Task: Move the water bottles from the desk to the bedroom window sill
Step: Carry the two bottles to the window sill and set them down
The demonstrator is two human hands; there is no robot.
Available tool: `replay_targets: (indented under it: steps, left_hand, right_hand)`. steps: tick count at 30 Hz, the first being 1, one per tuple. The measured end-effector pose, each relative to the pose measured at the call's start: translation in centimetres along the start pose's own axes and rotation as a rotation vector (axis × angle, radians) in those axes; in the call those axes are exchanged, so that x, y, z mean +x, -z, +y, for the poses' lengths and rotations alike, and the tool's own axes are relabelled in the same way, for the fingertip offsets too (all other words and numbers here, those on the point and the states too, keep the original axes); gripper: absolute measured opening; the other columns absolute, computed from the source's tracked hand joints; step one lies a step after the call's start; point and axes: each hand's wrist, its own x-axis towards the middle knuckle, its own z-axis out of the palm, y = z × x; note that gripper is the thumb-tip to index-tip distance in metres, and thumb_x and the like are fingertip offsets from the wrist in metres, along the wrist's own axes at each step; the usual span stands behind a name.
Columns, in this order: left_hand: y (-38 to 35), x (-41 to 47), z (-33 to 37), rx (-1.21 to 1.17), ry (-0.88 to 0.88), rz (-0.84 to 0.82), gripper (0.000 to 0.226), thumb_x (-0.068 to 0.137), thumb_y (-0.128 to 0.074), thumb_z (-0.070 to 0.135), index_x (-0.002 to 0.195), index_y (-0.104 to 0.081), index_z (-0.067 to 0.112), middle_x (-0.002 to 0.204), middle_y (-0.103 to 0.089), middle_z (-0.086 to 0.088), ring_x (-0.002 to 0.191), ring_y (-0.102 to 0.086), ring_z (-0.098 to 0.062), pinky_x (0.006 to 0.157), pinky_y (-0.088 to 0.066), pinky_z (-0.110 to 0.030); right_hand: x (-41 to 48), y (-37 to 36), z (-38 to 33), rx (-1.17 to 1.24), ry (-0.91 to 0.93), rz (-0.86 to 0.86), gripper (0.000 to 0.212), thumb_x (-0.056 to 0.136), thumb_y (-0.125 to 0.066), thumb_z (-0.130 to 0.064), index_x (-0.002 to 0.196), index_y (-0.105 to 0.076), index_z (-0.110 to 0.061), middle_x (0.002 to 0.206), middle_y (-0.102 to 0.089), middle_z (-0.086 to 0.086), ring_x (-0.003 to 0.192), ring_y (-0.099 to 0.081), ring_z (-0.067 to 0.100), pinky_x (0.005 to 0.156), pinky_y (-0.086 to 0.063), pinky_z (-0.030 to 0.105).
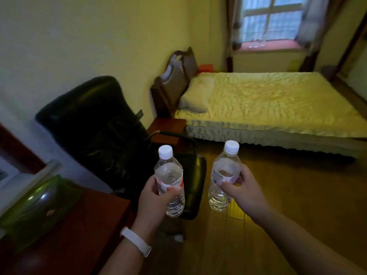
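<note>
My left hand (152, 201) grips a clear water bottle (168, 171) with a white cap and a red-and-white label, held upright above the floor. My right hand (243, 192) grips a second clear bottle (225, 169) with a white cap and a pale label, tilted slightly. Both bottles hang in the air side by side. The reddish window sill (270, 45) lies far off at the top of the view, beyond the bed. The dark red desk (79, 231) is at the lower left, beside my left forearm.
A black office chair (95, 128) stands just left of the bottles. A bed with a yellow cover (268, 104) fills the middle right, a small wooden nightstand (168, 128) at its head. A green box (33, 207) sits on the desk. Wooden floor (288, 195) stretches ahead on the right.
</note>
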Motion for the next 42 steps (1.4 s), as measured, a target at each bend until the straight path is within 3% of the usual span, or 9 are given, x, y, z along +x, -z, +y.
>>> replay_targets:
  steps: [7,10,15,21,23,27,31,35,42]
  left_hand:
    - [-15.8,2.8,2.2,0.003,-0.026,-0.225,0.036,0.079,-0.078,0.009,0.107,-0.066,0.028,0.100,-0.074,0.011,0.091,-0.070,-0.005,0.075,-0.051,-0.025]
    - [-21.1,3.9,2.5,0.008,-0.018,-0.321,0.035,0.079,-0.078,0.008,0.104,-0.068,0.029,0.100,-0.075,0.008,0.092,-0.071,-0.008,0.077,-0.053,-0.028]
    - [-28.4,7.1,2.7,0.070,-0.036,-0.473,0.036,0.079,-0.079,0.010,0.106,-0.066,0.028,0.102,-0.074,0.006,0.096,-0.069,-0.012,0.079,-0.055,-0.030]
    - [-37.1,12.7,2.2,0.070,-0.065,-0.604,0.039,0.079,-0.079,0.005,0.110,-0.066,0.023,0.099,-0.074,0.007,0.090,-0.069,-0.003,0.066,-0.054,-0.015]
    - [-40.1,15.1,2.0,0.063,-0.054,-0.656,0.039,0.078,-0.079,0.004,0.107,-0.067,0.027,0.096,-0.075,0.009,0.090,-0.070,-0.006,0.067,-0.055,-0.017]
    - [-46.4,21.1,2.2,0.027,-0.016,-0.734,0.040,0.076,-0.082,0.004,0.108,-0.069,0.025,0.101,-0.076,0.004,0.093,-0.071,-0.015,0.076,-0.059,-0.031]
    - [-52.4,26.7,3.5,0.012,-0.010,-0.820,0.042,0.075,-0.083,0.011,0.109,-0.067,0.030,0.101,-0.075,0.010,0.092,-0.070,-0.004,0.069,-0.053,-0.018]
    - [-58.3,31.1,4.3,-0.010,-0.011,-0.895,0.042,0.075,-0.083,0.008,0.106,-0.068,0.032,0.102,-0.075,0.008,0.093,-0.071,-0.006,0.071,-0.052,-0.020]
    - [-66.6,34.3,5.1,-0.031,0.001,-0.989,0.040,0.077,-0.083,0.012,0.106,-0.068,0.035,0.100,-0.075,0.014,0.089,-0.071,-0.002,0.067,-0.053,-0.018]
  right_hand:
    - [0.4,14.4,3.0,0.008,-0.046,0.223,0.048,0.078,-0.078,-0.016,0.114,-0.053,-0.035,0.107,-0.066,-0.007,0.095,-0.064,0.006,0.073,-0.054,0.023]
    - [0.2,19.3,3.8,0.047,-0.059,0.322,0.051,0.079,-0.076,-0.011,0.122,-0.051,-0.025,0.111,-0.063,-0.006,0.098,-0.061,0.008,0.070,-0.050,0.020]
    - [0.9,25.4,5.4,0.083,-0.087,0.480,0.044,0.079,-0.076,-0.011,0.111,-0.054,-0.031,0.108,-0.065,-0.005,0.098,-0.063,0.011,0.077,-0.053,0.029]
    - [4.1,31.4,7.5,0.070,-0.126,0.612,0.048,0.079,-0.076,-0.011,0.118,-0.053,-0.027,0.113,-0.065,-0.003,0.102,-0.062,0.012,0.085,-0.053,0.034]
    - [6.2,33.4,8.0,0.052,-0.121,0.654,0.048,0.079,-0.076,-0.013,0.119,-0.053,-0.029,0.114,-0.065,-0.002,0.104,-0.062,0.013,0.086,-0.054,0.037]
    - [11.0,36.9,7.9,0.013,-0.110,0.764,0.048,0.080,-0.075,-0.011,0.120,-0.054,-0.027,0.111,-0.065,-0.007,0.100,-0.062,0.005,0.077,-0.051,0.024]
    - [15.6,40.4,6.6,0.005,-0.106,0.851,0.048,0.081,-0.074,-0.008,0.117,-0.053,-0.031,0.109,-0.064,-0.011,0.091,-0.062,-0.010,0.062,-0.052,0.011]
    - [19.1,43.7,5.8,-0.036,-0.114,0.932,0.050,0.082,-0.073,-0.011,0.122,-0.050,-0.030,0.109,-0.061,-0.015,0.088,-0.059,-0.018,0.059,-0.049,0.009]
    - [22.4,48.7,6.3,-0.033,-0.169,1.040,0.049,0.081,-0.075,-0.016,0.122,-0.052,-0.032,0.111,-0.063,-0.013,0.098,-0.062,0.004,0.069,-0.047,0.016]
